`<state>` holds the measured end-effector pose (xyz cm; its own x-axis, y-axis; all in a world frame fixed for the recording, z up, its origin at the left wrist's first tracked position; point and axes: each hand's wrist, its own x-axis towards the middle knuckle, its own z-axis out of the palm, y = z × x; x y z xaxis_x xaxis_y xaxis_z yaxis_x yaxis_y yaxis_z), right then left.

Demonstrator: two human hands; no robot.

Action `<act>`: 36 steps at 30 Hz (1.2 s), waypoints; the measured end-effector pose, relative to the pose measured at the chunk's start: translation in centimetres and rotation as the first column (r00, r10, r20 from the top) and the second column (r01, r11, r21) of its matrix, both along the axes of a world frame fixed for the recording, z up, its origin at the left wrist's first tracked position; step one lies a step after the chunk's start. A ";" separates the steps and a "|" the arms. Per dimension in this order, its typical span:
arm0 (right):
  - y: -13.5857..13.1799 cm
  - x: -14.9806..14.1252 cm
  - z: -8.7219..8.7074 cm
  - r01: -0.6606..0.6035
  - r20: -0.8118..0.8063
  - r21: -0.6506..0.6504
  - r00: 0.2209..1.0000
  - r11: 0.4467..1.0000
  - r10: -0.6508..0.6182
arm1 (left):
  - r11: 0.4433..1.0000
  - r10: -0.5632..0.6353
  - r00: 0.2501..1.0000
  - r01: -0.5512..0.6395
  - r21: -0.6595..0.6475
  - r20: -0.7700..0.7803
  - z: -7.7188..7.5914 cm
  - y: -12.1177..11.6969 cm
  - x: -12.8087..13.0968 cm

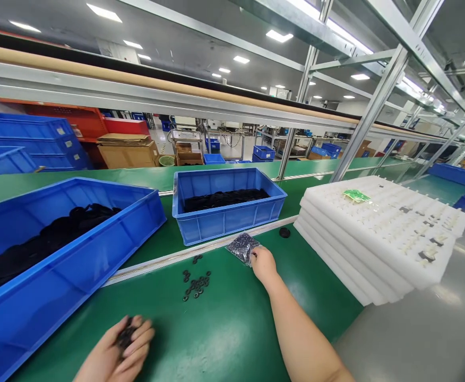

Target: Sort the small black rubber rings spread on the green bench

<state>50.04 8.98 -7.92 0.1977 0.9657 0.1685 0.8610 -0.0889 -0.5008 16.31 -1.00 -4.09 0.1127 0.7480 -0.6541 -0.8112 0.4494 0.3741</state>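
Observation:
My left hand (123,347) is curled palm up above the green worktop, its fingers closed around a handful of small black pieces (126,335). Motion blurs that hand a little. At the right edge of a clear plastic bag (240,246) full of tiny dark parts is my right hand (264,263), its fingertips pinched on the bag; whether a part is between them is hidden. Between the hands, several small black rings (198,284) lie scattered on the green worktop (216,334). One larger black disc (284,232) lies flat beyond my right hand.
A large blue bin (109,254) with black parts stands at left. Another blue bin (228,223) with black pieces sits behind the bag. Stacked white foam trays (336,239) at right hold small parts and a green packet (355,196). A metal frame (371,111) rises behind.

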 end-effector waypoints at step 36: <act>-5.0 -7.5 0.5 -0.553 -0.015 -0.206 0.826 0.807 0.563 | 0.861 0.317 -0.646 0.503 -0.075 -0.694 -7.2 3.7 -0.8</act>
<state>42.51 3.95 -7.39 -0.3884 0.9207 -0.0374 0.8130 0.3234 -0.4841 15.51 2.72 -11.27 -0.0716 0.9399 0.3338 0.9649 -0.0194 0.2617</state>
